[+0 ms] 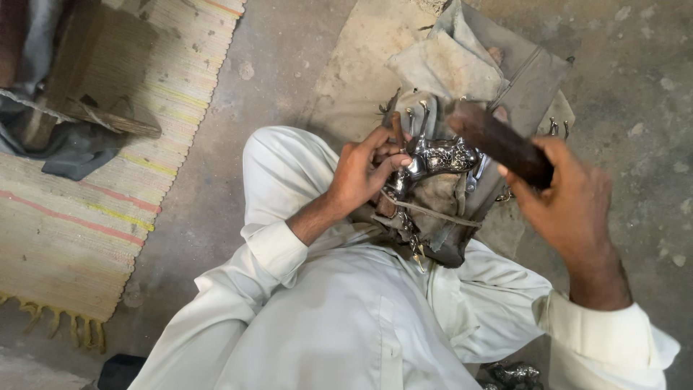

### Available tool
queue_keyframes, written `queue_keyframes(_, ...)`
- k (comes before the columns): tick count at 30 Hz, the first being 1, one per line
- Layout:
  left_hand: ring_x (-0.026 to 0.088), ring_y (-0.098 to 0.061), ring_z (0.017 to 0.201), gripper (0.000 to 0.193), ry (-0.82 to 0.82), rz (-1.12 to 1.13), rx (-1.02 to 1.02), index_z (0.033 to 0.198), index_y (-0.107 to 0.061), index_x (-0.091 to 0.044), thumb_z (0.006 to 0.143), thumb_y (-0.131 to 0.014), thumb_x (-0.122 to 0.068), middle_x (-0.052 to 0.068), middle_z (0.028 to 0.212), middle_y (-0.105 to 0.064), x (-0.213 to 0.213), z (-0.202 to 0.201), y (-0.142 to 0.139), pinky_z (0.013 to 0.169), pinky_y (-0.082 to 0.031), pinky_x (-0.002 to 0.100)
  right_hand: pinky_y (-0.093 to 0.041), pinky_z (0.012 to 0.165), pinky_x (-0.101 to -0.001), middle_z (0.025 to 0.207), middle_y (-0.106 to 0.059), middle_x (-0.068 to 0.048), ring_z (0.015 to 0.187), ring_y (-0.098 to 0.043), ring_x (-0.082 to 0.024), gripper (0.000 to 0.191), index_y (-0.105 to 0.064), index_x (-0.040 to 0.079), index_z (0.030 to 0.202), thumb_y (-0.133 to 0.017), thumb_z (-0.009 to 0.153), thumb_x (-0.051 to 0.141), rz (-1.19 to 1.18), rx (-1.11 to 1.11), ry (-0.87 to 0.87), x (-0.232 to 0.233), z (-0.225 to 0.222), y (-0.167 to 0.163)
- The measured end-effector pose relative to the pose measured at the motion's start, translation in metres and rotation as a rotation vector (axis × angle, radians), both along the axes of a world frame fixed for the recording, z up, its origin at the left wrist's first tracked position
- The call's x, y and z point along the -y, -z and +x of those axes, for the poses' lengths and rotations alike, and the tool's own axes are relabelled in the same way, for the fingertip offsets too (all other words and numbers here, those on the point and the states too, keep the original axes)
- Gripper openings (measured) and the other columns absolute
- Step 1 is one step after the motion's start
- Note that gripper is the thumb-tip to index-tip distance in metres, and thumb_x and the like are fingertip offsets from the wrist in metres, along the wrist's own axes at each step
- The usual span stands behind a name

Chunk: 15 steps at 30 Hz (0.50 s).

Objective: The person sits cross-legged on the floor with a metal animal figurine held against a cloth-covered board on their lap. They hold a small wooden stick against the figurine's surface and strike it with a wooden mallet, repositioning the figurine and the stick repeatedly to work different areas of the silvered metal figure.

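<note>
We look down on a person in loose white clothing seated on a grey concrete floor. The left hand is curled around a small shiny silver metal figurine with an ornate surface; its fingers pinch the figurine's near end and press it down against a worn grey cloth-covered block that sits between the knees. A thin cord runs across the front of that block, and a short metal chain hangs from it just below the figurine.

The right hand is closed firmly around a dark brown wooden-looking tool, thick and rounded. The tool is tilted, its upper end blurred, and it reaches toward the figurine from the right; we cannot tell whether its tip touches the metal.

Behind the block lies a dusty grey canvas bag with folded flaps, resting on the floor. Several thin metal rods stand up just beyond the figurine, and more show at the bag's right edge.

To the left, well apart from the hands, a striped woven mat with a fringed edge covers the floor, with a piece of weathered brown wood and a dark grey cloth on it. Another shiny metal piece lies near the right knee at the lower edge.
</note>
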<state>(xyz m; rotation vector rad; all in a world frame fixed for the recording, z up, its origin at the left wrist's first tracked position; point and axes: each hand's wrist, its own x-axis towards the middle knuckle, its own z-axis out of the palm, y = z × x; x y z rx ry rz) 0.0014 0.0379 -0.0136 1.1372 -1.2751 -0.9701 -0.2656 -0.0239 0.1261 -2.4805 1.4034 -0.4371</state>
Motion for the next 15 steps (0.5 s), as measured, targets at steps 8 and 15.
queue_keyframes(8, 0.014, -0.079, 0.089, 0.027, -0.098, -0.03, 0.054, 0.113, -0.061, -0.001, 0.095, -0.078, -0.012, 0.012, 0.099, -0.08, -0.005, -0.008, -0.001, 0.076, -0.066, 0.028, -0.054, 0.06, -0.0422, 0.088, -0.073, -0.009, 0.072, -0.072, -0.03, 0.048, -0.068, 0.015, 0.121, -0.083, 0.076, 0.018, -0.357, -0.525, -0.253, 0.026, 0.066, -0.068)
queue_keyframes(15, 0.006, -0.072, 0.084, 0.022, -0.174, 0.035, -0.086, 0.106, -0.058, 0.0, 0.097, -0.077, -0.008, 0.007, 0.089, -0.078, -0.006, -0.01, 0.0, 0.074, -0.063, 0.026, -0.056, 0.062, -0.0385, 0.077, -0.071, -0.007, 0.068, -0.073, -0.024, 0.042, -0.064, 0.019, 0.13, -0.074, 0.089, 0.017, -0.208, -0.89, -0.288, 0.036, 0.077, -0.075)
